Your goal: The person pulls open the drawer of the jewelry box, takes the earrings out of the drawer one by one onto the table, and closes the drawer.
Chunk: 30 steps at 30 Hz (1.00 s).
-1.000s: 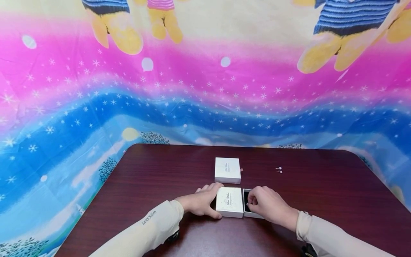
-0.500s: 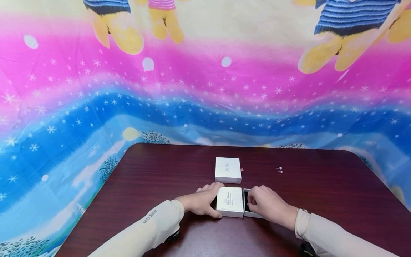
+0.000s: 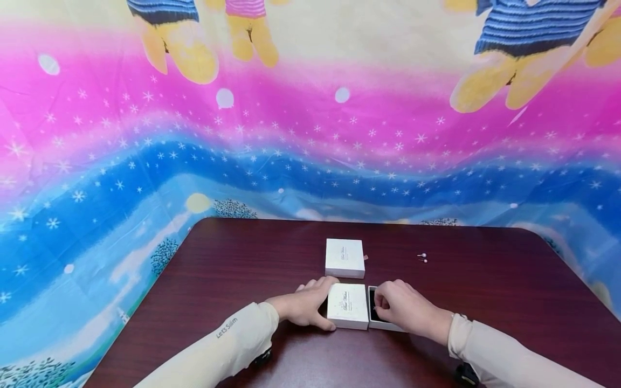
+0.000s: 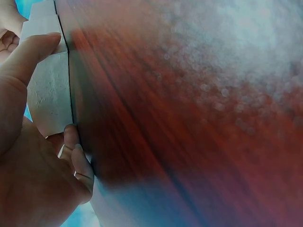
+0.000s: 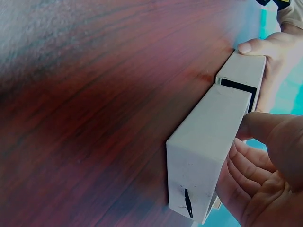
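Observation:
My left hand [image 3: 305,304] grips a white printed box sleeve [image 3: 347,306], thumb on its near side and fingers at its far side. Just right of the sleeve sits its small white drawer [image 5: 208,123], black inside, with a dark cord loop on its outer end. My right hand [image 3: 409,307] reaches over this drawer with fingers curled and thumb against the forefinger. At its fingertips, by the black lining, there is a tiny shiny thing [image 3: 374,307]; the fingers mostly hide it, and its kind is unclear.
Behind the sleeve lies a second white box [image 3: 344,257], with a small tab at its right side. Two small pearl earrings [image 3: 423,255] lie farther right on the dark red wooden table [image 3: 242,258]. A printed cloth [image 3: 310,134] hangs behind the table.
Almost nothing differs. Both hands keep their places at the sleeve and the drawer; the head view has shifted very slightly.

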### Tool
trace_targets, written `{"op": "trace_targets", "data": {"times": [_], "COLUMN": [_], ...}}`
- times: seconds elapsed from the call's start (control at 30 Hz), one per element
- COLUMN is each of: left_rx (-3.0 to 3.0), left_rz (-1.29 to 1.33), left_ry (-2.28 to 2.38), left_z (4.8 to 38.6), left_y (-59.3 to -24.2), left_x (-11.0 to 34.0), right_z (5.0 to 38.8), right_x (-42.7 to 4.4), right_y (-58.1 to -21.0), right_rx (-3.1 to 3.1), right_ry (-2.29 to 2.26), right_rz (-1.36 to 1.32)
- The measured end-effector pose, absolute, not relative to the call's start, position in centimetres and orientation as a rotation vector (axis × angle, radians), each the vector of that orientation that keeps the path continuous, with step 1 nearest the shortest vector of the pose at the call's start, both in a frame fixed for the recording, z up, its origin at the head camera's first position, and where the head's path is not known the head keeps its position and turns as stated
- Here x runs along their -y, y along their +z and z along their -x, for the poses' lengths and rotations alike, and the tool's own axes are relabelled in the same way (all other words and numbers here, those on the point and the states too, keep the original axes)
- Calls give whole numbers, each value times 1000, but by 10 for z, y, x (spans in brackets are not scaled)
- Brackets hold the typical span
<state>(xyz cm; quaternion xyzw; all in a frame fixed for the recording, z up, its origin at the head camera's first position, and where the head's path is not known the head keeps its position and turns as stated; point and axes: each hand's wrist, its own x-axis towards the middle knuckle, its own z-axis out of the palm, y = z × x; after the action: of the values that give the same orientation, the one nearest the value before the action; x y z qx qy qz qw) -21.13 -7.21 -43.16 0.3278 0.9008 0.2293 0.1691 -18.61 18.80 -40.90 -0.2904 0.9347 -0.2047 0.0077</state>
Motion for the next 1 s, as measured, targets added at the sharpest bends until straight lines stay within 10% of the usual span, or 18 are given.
{"op": "trace_targets", "data": {"times": [1.0], "left_rx": [-2579], "left_rz": [-940], "left_ry": [638], "left_z": [213], "left_y": [-436], "left_x": [73], "right_z": [187], "right_x": [-196], "right_y": [-400], "right_rx": [-2801], "right_ry": [-821], "right_rz": [859]}}
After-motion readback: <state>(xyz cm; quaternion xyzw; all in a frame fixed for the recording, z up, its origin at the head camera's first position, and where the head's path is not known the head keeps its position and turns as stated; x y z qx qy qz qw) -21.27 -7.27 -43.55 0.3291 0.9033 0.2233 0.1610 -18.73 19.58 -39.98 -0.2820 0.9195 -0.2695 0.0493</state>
